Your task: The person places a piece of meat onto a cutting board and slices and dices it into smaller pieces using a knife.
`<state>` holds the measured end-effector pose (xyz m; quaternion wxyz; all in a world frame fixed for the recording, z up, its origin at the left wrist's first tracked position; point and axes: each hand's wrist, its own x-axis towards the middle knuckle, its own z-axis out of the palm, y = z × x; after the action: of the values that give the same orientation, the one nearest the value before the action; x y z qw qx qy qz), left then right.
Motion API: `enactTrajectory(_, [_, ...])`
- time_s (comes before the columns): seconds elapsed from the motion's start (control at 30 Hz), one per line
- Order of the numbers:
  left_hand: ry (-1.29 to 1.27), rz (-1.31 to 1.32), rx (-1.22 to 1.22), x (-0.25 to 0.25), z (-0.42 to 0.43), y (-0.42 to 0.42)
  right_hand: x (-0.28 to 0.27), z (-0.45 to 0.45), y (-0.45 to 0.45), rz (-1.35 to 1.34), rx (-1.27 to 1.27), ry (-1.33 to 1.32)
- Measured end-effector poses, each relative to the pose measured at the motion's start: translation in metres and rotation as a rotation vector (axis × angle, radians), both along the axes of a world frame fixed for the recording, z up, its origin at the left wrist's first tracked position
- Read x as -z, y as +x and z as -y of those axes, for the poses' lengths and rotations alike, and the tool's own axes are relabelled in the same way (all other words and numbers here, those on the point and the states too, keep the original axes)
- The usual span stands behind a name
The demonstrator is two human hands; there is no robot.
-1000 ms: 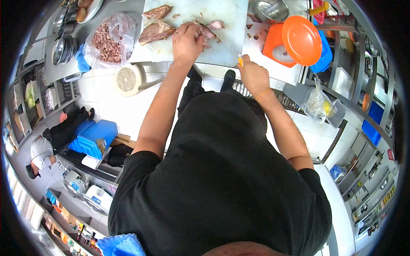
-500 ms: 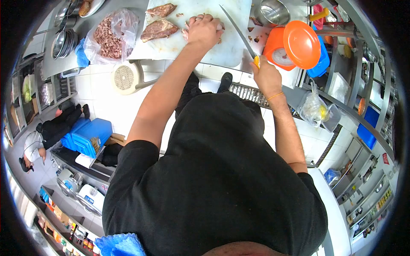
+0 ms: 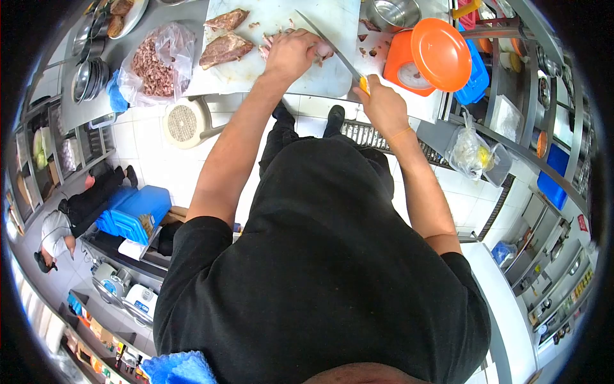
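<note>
On the white cutting board, my left hand presses on a piece of meat with its fingers curled over it. Much of that piece is hidden under the hand, and thin slices show by the hand's left side. My right hand grips the yellow handle of a long knife. Its blade slants up and left, at the right side of the meat; whether it cuts in, I cannot tell. Two browned chunks of meat, a lower one and an upper one, lie left of my left hand.
A clear bag of diced meat sits left of the board. To the right stand an orange scale with a round orange pan and a steel pot. Below the counter is a beige stool. Another person is at far left.
My right hand has brought the knife left and up against the meat under my left hand. The whole view has shifted slightly, with the board appearing farther left and up.
</note>
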<state>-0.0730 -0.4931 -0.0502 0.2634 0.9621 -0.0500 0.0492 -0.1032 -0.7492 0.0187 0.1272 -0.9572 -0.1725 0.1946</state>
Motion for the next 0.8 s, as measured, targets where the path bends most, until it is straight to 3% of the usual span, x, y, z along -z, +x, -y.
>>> enactTrajectory(0.1, [0.144,-0.013,-0.02,0.003,0.009,-0.001,-0.004,-0.013,0.013,0.029,-0.048,-0.019])
enactTrajectory(0.33, [0.195,-0.068,-0.03,-0.002,0.014,0.002,-0.018,-0.02,0.019,0.029,-0.114,-0.067])
enactTrajectory(0.6, [0.214,0.041,-0.058,0.006,0.017,0.0,0.04,-0.039,0.054,-0.001,-0.126,0.033])
enactTrajectory(0.67, [0.213,-0.035,-0.047,0.004,0.016,0.0,0.041,-0.038,0.058,-0.004,-0.143,0.048])
enactTrajectory(0.8, [0.141,-0.082,-0.095,0.011,0.012,0.0,-0.003,-0.038,0.049,-0.023,-0.166,-0.03])
